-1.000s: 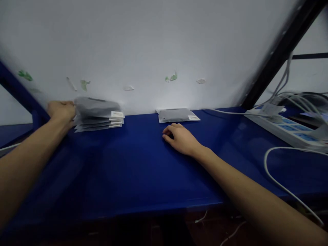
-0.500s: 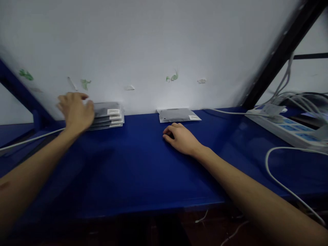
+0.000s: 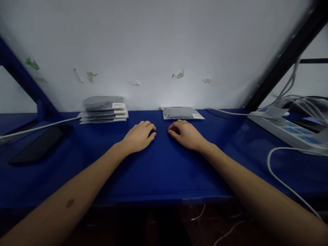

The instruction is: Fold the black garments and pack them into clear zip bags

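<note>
My left hand (image 3: pixel 139 136) rests palm down on the blue tabletop (image 3: pixel 153 177), its fingers slightly bent and the thumb apart, holding nothing. Just across from it, my right hand (image 3: pixel 187 135) lies on the table, loosely curled with a gap between thumb and fingers; I see nothing in it. A stack of several grey plastic-wrapped packets (image 3: pixel 102 109) with white labels stands by the wall, behind and left of my left hand. One similar flat grey packet (image 3: pixel 180 112) lies right behind my right hand, apart from the fingertips.
A black phone-like slab (image 3: pixel 41 145) lies at the left beside a white cable (image 3: pixel 41 128). At the right stand a white power strip (image 3: pixel 289 128) with plugs and a looping white cable (image 3: pixel 269 164). A white wall (image 3: pixel 153 44) closes off the back.
My left hand has moved from beside the packet stack to the right and down onto the table. My right hand stays in place. The view has shifted slightly.
</note>
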`<state>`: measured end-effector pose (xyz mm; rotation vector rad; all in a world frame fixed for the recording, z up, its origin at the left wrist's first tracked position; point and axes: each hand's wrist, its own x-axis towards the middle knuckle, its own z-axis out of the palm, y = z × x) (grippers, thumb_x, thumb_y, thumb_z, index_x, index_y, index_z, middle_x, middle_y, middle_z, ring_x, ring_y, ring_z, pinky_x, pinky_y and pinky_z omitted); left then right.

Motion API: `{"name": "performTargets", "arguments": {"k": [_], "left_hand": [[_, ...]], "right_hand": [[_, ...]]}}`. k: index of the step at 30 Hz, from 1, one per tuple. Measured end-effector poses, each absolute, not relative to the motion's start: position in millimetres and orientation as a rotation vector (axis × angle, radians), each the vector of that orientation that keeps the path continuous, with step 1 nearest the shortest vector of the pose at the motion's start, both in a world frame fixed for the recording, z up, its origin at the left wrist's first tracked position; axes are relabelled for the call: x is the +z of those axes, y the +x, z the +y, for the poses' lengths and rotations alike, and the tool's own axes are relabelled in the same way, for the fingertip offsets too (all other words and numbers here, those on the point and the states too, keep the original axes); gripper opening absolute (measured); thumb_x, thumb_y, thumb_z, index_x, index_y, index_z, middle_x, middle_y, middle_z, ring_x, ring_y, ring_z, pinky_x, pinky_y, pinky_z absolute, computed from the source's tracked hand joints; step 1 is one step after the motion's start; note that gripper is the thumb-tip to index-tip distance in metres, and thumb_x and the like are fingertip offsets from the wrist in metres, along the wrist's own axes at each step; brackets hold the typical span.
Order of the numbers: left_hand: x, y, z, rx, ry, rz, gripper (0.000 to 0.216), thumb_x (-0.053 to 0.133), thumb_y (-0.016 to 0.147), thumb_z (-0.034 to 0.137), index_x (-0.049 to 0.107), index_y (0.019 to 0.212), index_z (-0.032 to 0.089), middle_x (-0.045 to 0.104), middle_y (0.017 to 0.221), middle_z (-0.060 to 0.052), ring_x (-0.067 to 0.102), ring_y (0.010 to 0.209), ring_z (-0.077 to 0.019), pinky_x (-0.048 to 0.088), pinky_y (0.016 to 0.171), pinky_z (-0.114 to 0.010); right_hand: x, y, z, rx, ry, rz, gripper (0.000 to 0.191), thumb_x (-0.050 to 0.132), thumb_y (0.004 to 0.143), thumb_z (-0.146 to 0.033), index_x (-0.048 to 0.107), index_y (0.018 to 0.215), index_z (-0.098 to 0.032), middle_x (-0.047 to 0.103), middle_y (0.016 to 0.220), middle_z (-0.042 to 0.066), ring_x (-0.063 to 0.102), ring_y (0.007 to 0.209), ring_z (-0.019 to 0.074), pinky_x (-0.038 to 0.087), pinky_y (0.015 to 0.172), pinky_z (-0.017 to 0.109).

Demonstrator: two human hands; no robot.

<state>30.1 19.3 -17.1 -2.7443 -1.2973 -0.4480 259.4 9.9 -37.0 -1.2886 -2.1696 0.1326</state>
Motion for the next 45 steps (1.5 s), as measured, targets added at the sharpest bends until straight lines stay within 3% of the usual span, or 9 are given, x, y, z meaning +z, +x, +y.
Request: {"name": "performTargets", "arguments": {"k": [5, 9, 12, 16, 20, 26, 35, 40, 45], "left_hand": [[-15.3, 27.9, 20.8, -0.460, -2.777, -1.281, 0.027, 0.045, 0.098, 0.031, 0.065, 0.111, 0.018, 0.066, 0.115, -0.010, 0.059, 0.109, -0.0271, 0.047, 0.096, -0.045], [-13.1, 25.7, 22.3, -0.412, -2.819, -1.269, 0.026, 0.044, 0.099, 0.031, 0.064, 0.112, 0.019, 0.065, 0.118, -0.008, 0.057, 0.111, -0.0258, 0.046, 0.099, -0.043], [-12.2, 23.6, 23.5, -0.416, -2.854, -1.275, 0.025, 0.046, 0.099, 0.030, 0.064, 0.111, 0.019, 0.065, 0.118, -0.008, 0.057, 0.112, -0.0247, 0.045, 0.098, -0.041], [-13.9, 21.4, 27.2, -0.501, -2.893, -1.292, 0.024, 0.047, 0.098, 0.032, 0.066, 0.107, 0.020, 0.067, 0.114, -0.007, 0.058, 0.109, -0.0238, 0.046, 0.096, -0.040], [-15.0, 20.3, 30.4, -0.568, -2.911, -1.314, 0.023, 0.047, 0.098, 0.031, 0.067, 0.104, 0.021, 0.069, 0.111, -0.006, 0.059, 0.107, -0.0232, 0.046, 0.096, -0.041], [-14.9, 20.5, 28.6, -0.595, -2.914, -1.308, 0.022, 0.049, 0.096, 0.029, 0.068, 0.103, 0.020, 0.070, 0.109, -0.006, 0.060, 0.105, -0.0236, 0.047, 0.095, -0.041], [-15.3, 20.5, 29.5, -0.786, -2.819, -1.307, 0.017, 0.051, 0.094, 0.022, 0.067, 0.100, 0.020, 0.071, 0.104, -0.006, 0.064, 0.099, -0.0222, 0.050, 0.092, -0.039], [-14.8, 23.5, 26.7, -1.066, -2.608, -1.385, 0.037, 0.047, 0.100, 0.033, 0.055, 0.133, 0.018, 0.062, 0.131, -0.011, 0.054, 0.125, -0.0254, 0.042, 0.109, -0.042], [-18.7, 23.4, 29.2, -0.825, -2.746, -1.428, 0.049, 0.036, 0.104, 0.044, 0.050, 0.143, 0.018, 0.049, 0.151, -0.012, 0.040, 0.142, -0.0284, 0.030, 0.120, -0.048]], "right_hand": [[-30.3, 255.4, 15.8, -0.200, -1.489, -2.310, 0.029, 0.047, 0.096, -0.033, 0.069, 0.103, -0.017, 0.067, 0.100, 0.013, 0.062, 0.097, 0.0280, 0.047, 0.090, 0.044], [-31.0, 272.9, 33.7, -0.495, -1.767, -2.147, 0.044, 0.047, 0.094, -0.042, 0.063, 0.121, -0.011, 0.060, 0.125, 0.023, 0.054, 0.118, 0.0380, 0.041, 0.098, 0.051], [-39.2, 300.0, 47.2, -0.402, -2.032, -1.815, 0.068, 0.053, 0.089, -0.056, 0.052, 0.137, -0.008, 0.054, 0.134, 0.027, 0.050, 0.124, 0.0422, 0.041, 0.099, 0.053], [-48.3, 327.8, 57.8, -0.193, -2.200, -1.625, 0.087, 0.055, 0.083, -0.069, 0.047, 0.142, -0.006, 0.058, 0.130, 0.028, 0.054, 0.122, 0.0425, 0.041, 0.102, 0.054], [-49.9, 333.8, 59.6, -0.155, -2.169, -1.643, 0.079, 0.057, 0.083, -0.062, 0.051, 0.140, -0.008, 0.063, 0.123, 0.025, 0.059, 0.116, 0.0405, 0.044, 0.098, 0.052], [-42.6, 330.6, 50.3, -0.256, -1.936, -1.769, 0.044, 0.057, 0.085, -0.032, 0.065, 0.126, -0.020, 0.066, 0.106, 0.015, 0.060, 0.106, 0.0333, 0.048, 0.091, 0.048], [-25.6, 293.0, 27.9, -0.225, -1.362, -2.030, 0.026, 0.060, 0.086, -0.029, 0.073, 0.107, -0.022, 0.069, 0.110, 0.011, 0.063, 0.103, 0.0283, 0.050, 0.091, 0.043], [-18.3, 263.3, 8.7, -0.162, -1.176, -2.298, 0.021, 0.059, 0.088, -0.027, 0.070, 0.105, -0.021, 0.074, 0.102, 0.008, 0.068, 0.091, 0.0238, 0.051, 0.080, 0.036], [-7.0, 233.9, -17.6, -0.184, -0.948, -2.487, 0.027, 0.057, 0.094, -0.042, 0.072, 0.101, -0.019, 0.074, 0.093, 0.008, 0.067, 0.084, 0.0222, 0.049, 0.076, 0.036]]}}
